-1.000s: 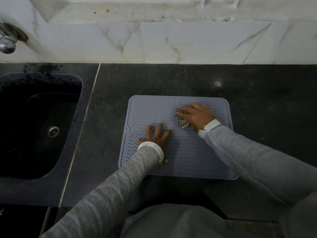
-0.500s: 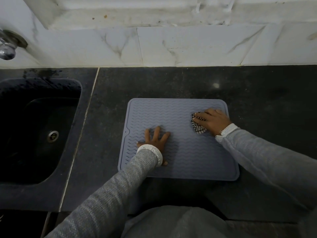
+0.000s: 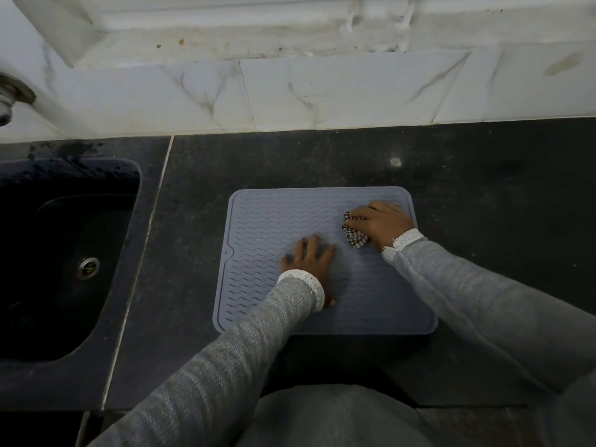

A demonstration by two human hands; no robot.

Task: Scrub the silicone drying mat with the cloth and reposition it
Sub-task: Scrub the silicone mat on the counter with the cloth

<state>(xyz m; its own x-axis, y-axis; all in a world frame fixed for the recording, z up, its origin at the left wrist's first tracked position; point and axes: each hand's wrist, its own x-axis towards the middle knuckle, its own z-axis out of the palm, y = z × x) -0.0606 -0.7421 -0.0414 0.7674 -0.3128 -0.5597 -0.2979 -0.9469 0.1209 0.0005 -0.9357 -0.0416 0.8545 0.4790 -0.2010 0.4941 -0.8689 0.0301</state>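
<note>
1. Your right hand (image 3: 382, 224): fingers curled over a bunched checked cloth (image 3: 354, 235), gripping it and pressing it onto the mat near the far right corner.
2. Your left hand (image 3: 308, 258): fingers straight and slightly spread, laid flat on the mat's middle, holding nothing; thumb tip shows past the cuff.
3. Both sleeves (image 3: 477, 298): grey knit, white cuffs at the wrists.
4. Silicone drying mat (image 3: 264, 221): grey, wavy-ribbed, raised rim, lying flat on the dark countertop (image 3: 483, 188), just right of the sink.
5. Sink (image 3: 64, 253): black, metal drain visible.
6. Wall (image 3: 322, 91): white marbled tiles behind the countertop.
</note>
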